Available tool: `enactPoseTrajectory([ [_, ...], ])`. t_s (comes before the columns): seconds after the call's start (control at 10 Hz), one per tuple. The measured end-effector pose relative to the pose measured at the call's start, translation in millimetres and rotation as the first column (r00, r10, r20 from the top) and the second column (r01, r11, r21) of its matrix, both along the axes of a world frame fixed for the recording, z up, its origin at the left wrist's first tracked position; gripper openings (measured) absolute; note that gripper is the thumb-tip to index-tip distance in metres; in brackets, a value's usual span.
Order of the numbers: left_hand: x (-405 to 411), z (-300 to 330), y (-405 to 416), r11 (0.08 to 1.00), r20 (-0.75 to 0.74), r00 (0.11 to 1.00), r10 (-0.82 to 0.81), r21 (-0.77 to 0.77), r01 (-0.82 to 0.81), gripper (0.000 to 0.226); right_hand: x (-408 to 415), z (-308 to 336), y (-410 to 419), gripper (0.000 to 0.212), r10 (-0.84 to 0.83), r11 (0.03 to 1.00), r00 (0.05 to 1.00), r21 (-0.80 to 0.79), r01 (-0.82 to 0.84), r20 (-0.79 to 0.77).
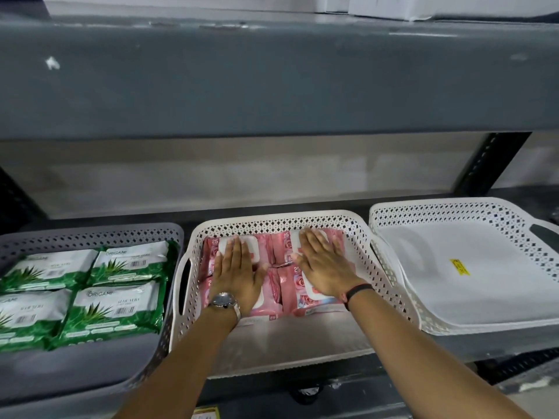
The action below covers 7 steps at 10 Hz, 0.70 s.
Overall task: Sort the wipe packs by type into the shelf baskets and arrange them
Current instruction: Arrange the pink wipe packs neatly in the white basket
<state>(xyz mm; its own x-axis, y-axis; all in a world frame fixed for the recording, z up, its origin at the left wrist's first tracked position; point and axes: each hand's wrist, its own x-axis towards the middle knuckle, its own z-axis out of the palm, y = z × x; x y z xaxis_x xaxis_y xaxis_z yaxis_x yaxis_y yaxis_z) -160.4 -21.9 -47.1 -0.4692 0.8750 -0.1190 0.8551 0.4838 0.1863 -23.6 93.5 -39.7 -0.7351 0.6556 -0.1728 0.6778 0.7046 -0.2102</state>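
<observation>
Pressing flat with fingers together, the left hand [236, 275] and right hand [322, 264] level the pink packs [273, 285] in the middle basket [272, 220] at the shelf's front edge, gripping nothing.

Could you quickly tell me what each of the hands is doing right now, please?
Left hand: open, flat on the pink wipe packs, holding nothing.
Right hand: open, flat on the same packs, holding nothing.
</observation>
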Motion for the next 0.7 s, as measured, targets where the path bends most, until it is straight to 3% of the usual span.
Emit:
enactPoseTrajectory([
  [0.2,-5,-10,1,0.987,-0.085,0.985,-0.153,0.036,0.156,0.079,1,-7,-4,0.057,0.024,1.000,0.998,-0.004,-0.024,-0.058],
  [0.6,3,12,-2,0.990,-0.054,0.991,-0.122,-0.072,0.118,0.061,4,4,-8,0.059,0.020,1.000,0.998,-0.008,-0.020,-0.066],
  [0.7,14,21,-8,0.994,-0.104,0.990,-0.095,0.038,0.099,0.063,9,12,-16,0.058,0.013,0.999,0.991,0.040,-0.008,-0.136],
])
